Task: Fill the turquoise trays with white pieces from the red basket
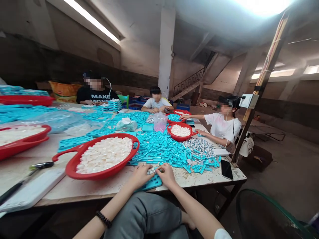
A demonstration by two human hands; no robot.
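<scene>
At the table's near edge lies a light-blue plastic tray [154, 183] with round holes and small white pieces [151, 170] on its far part. My left hand [141, 176] is at the tray's left side, its fingers bent round the far end. Thumb and fingers of my right hand [166, 174] are pinched together over the tray's right end; whatever is between them is too small to make out. Just beyond both hands spreads a heap of light-blue plastic strips [159, 147]. To the left stands a red basin [97, 173] full of white pieces.
More red basins stand left [37, 139] and ahead [181, 138]. Small grey-white parts [199, 147] and a phone [226, 170] lie right. A white box [37, 189] and a black-handled tool [12, 192] are at left. Several co-workers sit round the table; a post [259, 86] rises right.
</scene>
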